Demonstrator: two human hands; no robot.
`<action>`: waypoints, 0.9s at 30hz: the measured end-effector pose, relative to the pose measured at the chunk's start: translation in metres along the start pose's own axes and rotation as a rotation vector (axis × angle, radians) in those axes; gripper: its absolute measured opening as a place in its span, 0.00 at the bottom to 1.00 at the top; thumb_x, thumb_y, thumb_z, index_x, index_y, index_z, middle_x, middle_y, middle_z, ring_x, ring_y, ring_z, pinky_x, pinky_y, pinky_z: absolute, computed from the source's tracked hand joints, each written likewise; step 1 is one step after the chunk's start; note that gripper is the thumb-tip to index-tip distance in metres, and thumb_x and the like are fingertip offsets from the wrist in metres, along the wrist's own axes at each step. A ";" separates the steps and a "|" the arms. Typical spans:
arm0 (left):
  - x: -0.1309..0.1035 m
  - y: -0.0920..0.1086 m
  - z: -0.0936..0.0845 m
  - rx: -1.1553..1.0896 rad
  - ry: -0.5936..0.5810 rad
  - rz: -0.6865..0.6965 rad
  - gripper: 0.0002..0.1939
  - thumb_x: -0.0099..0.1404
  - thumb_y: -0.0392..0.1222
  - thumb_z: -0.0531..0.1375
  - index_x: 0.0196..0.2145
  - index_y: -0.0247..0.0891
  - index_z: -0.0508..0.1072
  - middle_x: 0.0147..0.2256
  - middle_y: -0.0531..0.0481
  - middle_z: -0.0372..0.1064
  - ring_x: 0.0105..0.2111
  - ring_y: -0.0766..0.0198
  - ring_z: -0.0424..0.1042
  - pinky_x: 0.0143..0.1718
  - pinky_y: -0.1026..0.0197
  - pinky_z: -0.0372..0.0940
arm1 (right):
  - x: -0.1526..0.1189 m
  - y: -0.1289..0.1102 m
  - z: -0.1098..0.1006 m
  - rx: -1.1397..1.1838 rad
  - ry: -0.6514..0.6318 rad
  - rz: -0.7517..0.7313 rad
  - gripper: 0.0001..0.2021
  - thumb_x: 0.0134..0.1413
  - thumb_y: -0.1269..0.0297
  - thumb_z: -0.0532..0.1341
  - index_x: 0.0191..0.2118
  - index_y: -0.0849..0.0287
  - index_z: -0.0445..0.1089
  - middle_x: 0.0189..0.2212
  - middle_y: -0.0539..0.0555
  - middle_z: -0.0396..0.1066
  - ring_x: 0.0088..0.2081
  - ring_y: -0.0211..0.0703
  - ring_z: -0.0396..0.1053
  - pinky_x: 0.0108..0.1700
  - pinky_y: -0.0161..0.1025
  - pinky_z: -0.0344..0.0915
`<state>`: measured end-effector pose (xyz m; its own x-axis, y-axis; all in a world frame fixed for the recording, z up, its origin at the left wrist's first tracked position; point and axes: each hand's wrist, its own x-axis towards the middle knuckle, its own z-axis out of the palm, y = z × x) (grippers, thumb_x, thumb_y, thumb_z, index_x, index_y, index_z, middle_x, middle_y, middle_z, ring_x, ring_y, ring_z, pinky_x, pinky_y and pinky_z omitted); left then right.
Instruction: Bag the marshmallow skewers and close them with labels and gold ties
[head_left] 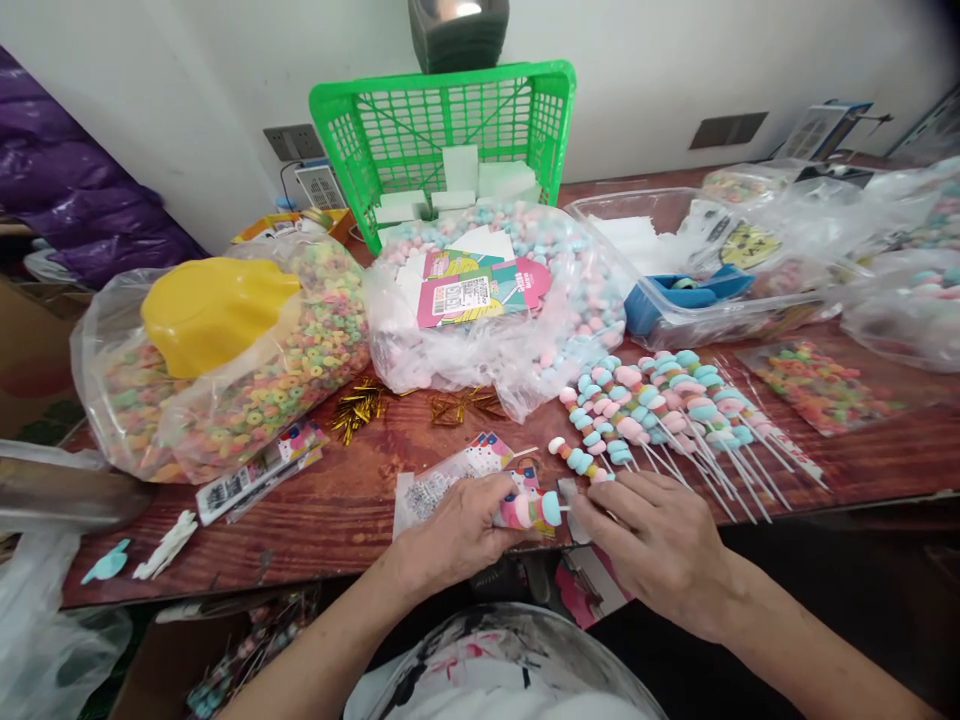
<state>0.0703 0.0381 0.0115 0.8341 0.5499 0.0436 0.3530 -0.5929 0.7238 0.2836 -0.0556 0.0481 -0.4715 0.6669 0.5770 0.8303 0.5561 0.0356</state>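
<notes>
My left hand (469,525) is closed around a candy skewer (531,509) with pink and pale blue sweets on a thin white stick. The stick's bare end runs right, to the thumb and fingers of my right hand (660,545), which are pinched together there. A second short skewer (577,458) with blue, orange and pink pieces reaches up to my right fingertips; whether they grip it I cannot tell. Beneath my left hand lie printed clear sleeves (431,492). Just beyond my right hand, several finished-looking candy skewers (675,400) lie in a heap, sticks pointing toward me.
A bag of candy rings (330,330) with a yellow bowl (217,310) stands left. At the centre back, a bag of marshmallows (592,290) sits before a green basket (442,125). Right are a clear tub (697,325) and a small candy bag (821,385). The table's front edge is close.
</notes>
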 end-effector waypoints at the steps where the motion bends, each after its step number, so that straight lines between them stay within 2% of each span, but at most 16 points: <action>1: 0.001 0.002 0.002 -0.002 -0.007 0.009 0.13 0.65 0.50 0.59 0.33 0.37 0.67 0.31 0.52 0.69 0.29 0.65 0.64 0.31 0.63 0.56 | 0.002 0.001 -0.001 0.000 -0.027 -0.027 0.11 0.60 0.75 0.51 0.39 0.62 0.71 0.28 0.55 0.71 0.30 0.42 0.65 0.33 0.40 0.59; 5: 0.006 0.010 0.011 -0.023 -0.003 0.010 0.14 0.63 0.50 0.61 0.30 0.37 0.64 0.29 0.54 0.66 0.28 0.66 0.61 0.30 0.63 0.54 | 0.009 -0.002 0.001 -0.015 -0.117 -0.098 0.09 0.61 0.73 0.52 0.34 0.61 0.69 0.26 0.53 0.67 0.29 0.42 0.61 0.31 0.41 0.53; 9: 0.009 0.017 0.020 -0.098 0.023 -0.020 0.07 0.61 0.39 0.61 0.30 0.37 0.64 0.28 0.55 0.65 0.27 0.67 0.58 0.30 0.64 0.54 | 0.015 -0.008 0.012 0.036 -0.278 -0.121 0.02 0.57 0.71 0.58 0.34 0.59 0.67 0.30 0.53 0.68 0.31 0.43 0.61 0.32 0.41 0.52; 12: 0.007 0.020 0.020 -0.207 0.064 -0.055 0.05 0.59 0.37 0.61 0.32 0.37 0.67 0.29 0.55 0.66 0.28 0.67 0.60 0.31 0.65 0.55 | 0.023 -0.004 0.011 0.124 -0.355 -0.106 0.05 0.53 0.74 0.59 0.36 0.59 0.67 0.34 0.53 0.69 0.34 0.44 0.63 0.34 0.41 0.54; 15: 0.004 0.021 0.013 -0.263 0.110 -0.119 0.09 0.60 0.43 0.64 0.32 0.36 0.68 0.29 0.56 0.66 0.29 0.68 0.61 0.31 0.65 0.54 | 0.031 0.009 -0.001 0.173 -0.291 -0.016 0.11 0.50 0.80 0.56 0.36 0.58 0.68 0.34 0.53 0.69 0.35 0.43 0.63 0.35 0.40 0.54; 18: 0.003 0.021 0.008 -0.258 0.126 -0.148 0.13 0.60 0.47 0.64 0.28 0.36 0.67 0.26 0.57 0.62 0.27 0.69 0.58 0.29 0.65 0.51 | 0.035 0.016 -0.007 0.199 -0.228 0.030 0.14 0.46 0.83 0.52 0.33 0.58 0.66 0.30 0.52 0.68 0.31 0.41 0.62 0.33 0.38 0.53; 23: 0.007 0.023 0.015 -0.335 0.100 -0.063 0.10 0.63 0.46 0.61 0.34 0.35 0.72 0.29 0.54 0.66 0.30 0.67 0.60 0.33 0.64 0.56 | 0.033 0.010 0.008 0.176 -0.224 0.026 0.13 0.43 0.84 0.54 0.32 0.58 0.63 0.28 0.52 0.66 0.30 0.41 0.61 0.32 0.37 0.54; 25: 0.006 0.023 0.014 -0.498 0.109 -0.096 0.12 0.60 0.47 0.64 0.36 0.35 0.73 0.30 0.53 0.67 0.31 0.66 0.62 0.34 0.64 0.58 | 0.032 0.010 0.011 0.201 -0.240 0.010 0.13 0.44 0.83 0.54 0.34 0.58 0.64 0.29 0.52 0.66 0.32 0.42 0.62 0.33 0.37 0.55; 27: 0.002 0.020 0.007 -0.767 0.093 -0.150 0.23 0.52 0.50 0.69 0.44 0.37 0.72 0.32 0.53 0.67 0.29 0.68 0.63 0.31 0.66 0.59 | 0.032 0.014 0.008 0.238 -0.245 -0.009 0.14 0.46 0.83 0.52 0.36 0.59 0.65 0.30 0.52 0.66 0.33 0.41 0.62 0.34 0.37 0.55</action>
<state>0.0822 0.0236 0.0214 0.7500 0.6587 -0.0598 0.0404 0.0446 0.9982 0.2780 -0.0220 0.0605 -0.5599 0.7448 0.3630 0.7467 0.6435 -0.1687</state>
